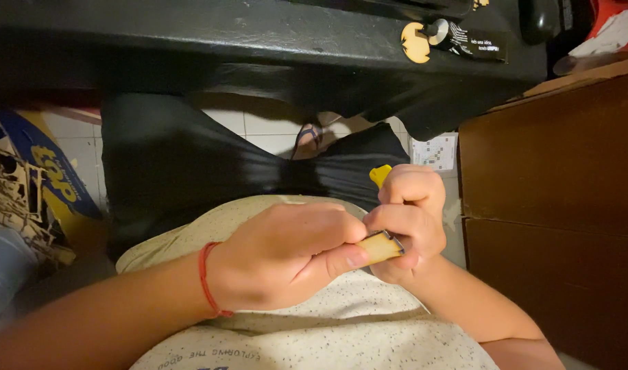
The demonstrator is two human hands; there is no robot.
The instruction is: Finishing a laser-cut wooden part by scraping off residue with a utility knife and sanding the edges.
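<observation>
Left hand: the left hand (283, 255) sits just below the centre of the view, fingers curled in and thumb pressed along the near face of a small flat wooden piece (379, 247) — pinching it from the 9 o'clock side.
Right hand: the right hand (410, 220) is closed in a fist at 3 o'clock of the left, wrapped around a yellow-handled tool (380, 174) whose yellow end sticks out of the top of the fist at 12 o'clock.
Wooden piece: pale tan, thin, held between both hands over the lap; a bit of metal at its right end touches the right fingers, though what that metal belongs to cannot be told.
Wrist: a red cord bracelet (206, 277) circles the left wrist.
Lap: a speckled cream shirt (341, 322) lies below the hands, dark trousers (190, 164) above them toward 12 o'clock.
Surroundings: a black workbench edge (259, 34) runs along the top — a brown cardboard box (554, 178) stands at 3 o'clock, and laser-cut wooden sheets (9, 195) lie at 9 o'clock.
</observation>
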